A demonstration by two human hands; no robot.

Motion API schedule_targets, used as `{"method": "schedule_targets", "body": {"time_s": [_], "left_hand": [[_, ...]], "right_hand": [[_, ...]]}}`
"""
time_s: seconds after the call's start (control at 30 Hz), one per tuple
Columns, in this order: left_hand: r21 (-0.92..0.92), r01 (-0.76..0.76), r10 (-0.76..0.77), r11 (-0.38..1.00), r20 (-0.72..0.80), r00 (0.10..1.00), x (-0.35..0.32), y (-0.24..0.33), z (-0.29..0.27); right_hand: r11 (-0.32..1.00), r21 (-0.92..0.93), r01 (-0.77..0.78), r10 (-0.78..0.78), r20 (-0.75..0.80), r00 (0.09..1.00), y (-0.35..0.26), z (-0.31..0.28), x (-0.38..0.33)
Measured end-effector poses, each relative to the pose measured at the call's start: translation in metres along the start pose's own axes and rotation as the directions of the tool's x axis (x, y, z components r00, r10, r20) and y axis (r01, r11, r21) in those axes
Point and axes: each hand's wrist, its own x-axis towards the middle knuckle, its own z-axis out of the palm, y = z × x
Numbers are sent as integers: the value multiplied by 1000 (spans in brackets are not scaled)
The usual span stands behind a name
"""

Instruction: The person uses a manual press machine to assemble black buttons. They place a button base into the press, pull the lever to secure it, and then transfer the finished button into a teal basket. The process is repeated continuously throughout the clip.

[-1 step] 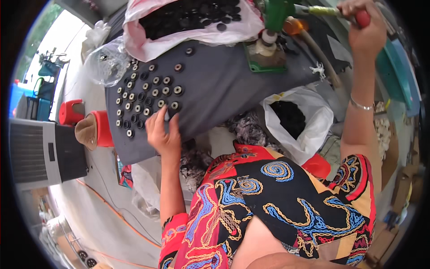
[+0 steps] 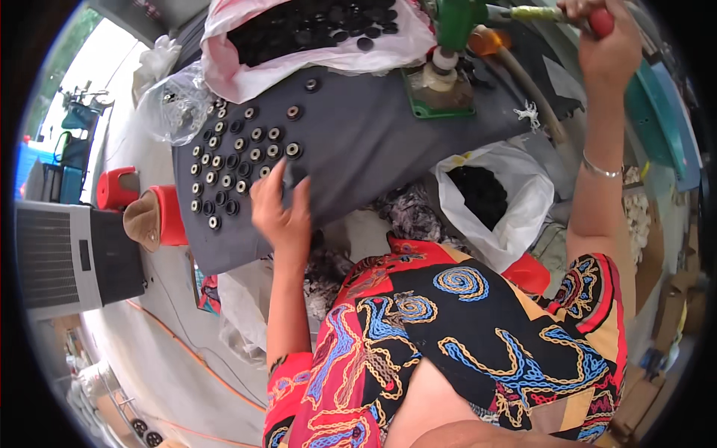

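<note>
My left hand point(image 2: 282, 213) is over the dark cloth, thumb and index finger closed around a small black wheel point(image 2: 293, 176); motion blurs it. Left of the fingers, several black wheels with pale metal centres point(image 2: 256, 154) lie in loose rows, mixed with plain black rings point(image 2: 221, 198). Up at the right, my right hand point(image 2: 609, 45) grips the lever point(image 2: 538, 13) by its red knob point(image 2: 601, 22). The lever runs to a green hand press point(image 2: 452, 30), whose ram stands over a green base point(image 2: 442, 112).
A white sack of black discs point(image 2: 224, 56) lies open at the table's far side, beside a clear plastic bag point(image 2: 175, 112). Near the front edge is a white bag point(image 2: 526, 198) with black pieces. Red stools point(image 2: 173, 213) and a grey box-shaped appliance point(image 2: 56, 254) stand at the left.
My left hand has shifted slightly right, and the wheel at its fingertips now looks tilted off the cloth. The right hand stays on the lever. The whole view has shifted slightly.
</note>
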Motion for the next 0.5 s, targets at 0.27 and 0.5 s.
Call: {"method": "schedule_targets", "body": {"time_s": [0.27,0.5], "left_hand": [[-410,13,85,912,221,972,65,81,175],[-328,-83,157,941,205,966,75,96,221]], "right_hand": [[966,-198,164,-191,-125,973,-12,68,-2],[966,-165,199,-223,-146,964,-16,58,-5]]}}
